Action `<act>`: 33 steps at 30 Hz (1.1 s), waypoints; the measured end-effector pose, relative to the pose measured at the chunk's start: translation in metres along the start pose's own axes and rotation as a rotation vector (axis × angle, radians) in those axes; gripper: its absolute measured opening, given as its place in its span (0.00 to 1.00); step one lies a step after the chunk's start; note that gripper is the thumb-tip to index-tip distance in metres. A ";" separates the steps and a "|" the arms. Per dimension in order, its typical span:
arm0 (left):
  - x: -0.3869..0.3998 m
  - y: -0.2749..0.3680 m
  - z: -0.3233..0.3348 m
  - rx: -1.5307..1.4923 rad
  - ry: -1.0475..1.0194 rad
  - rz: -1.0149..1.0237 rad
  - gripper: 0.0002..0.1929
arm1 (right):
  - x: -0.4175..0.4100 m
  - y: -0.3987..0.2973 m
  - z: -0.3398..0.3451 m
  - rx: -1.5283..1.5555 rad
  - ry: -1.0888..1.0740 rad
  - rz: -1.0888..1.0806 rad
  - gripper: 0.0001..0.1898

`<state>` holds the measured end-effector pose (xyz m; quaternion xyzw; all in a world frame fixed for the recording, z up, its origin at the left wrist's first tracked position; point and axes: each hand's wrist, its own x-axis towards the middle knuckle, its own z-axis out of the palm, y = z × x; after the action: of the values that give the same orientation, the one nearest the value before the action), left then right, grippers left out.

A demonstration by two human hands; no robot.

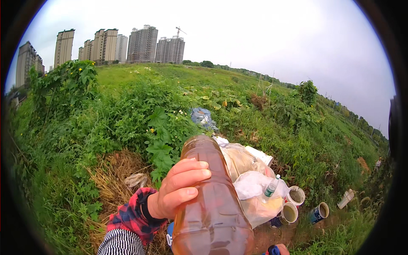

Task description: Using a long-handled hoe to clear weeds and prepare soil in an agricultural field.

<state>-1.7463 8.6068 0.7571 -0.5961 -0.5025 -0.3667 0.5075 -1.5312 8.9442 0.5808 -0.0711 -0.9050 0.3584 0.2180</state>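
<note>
My left hand [180, 185] grips a large ribbed plastic bottle [213, 210] from its left side, with the fingers laid over the top. The bottle is brownish and see-through, and it looms close in the middle of the view, its lower end cut off by the bottom edge. No cap or neck shows. At the bottom edge, right of the bottle, only a small part of my right hand [282, 249] is in view. A dark blue piece [273, 250] lies against it; whether the hand holds it is hidden.
Beyond the bottle lie stuffed plastic bags [255, 185], with a small clear bottle [272, 187] on top. Several open buckets [289, 213] stand to their right. A blue-grey bag [202, 117] sits farther off. Dry straw [118, 178] and dense weeds [63, 153] surround this spot.
</note>
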 end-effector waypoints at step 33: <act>-0.007 0.009 0.021 -0.108 -0.057 -0.042 0.17 | -0.005 0.005 0.001 0.020 0.061 -0.002 0.19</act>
<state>-1.7406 8.6256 0.7442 -0.6221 -0.5088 -0.3867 0.4523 -1.5270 8.9457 0.5752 -0.0786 -0.8945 0.3647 0.2464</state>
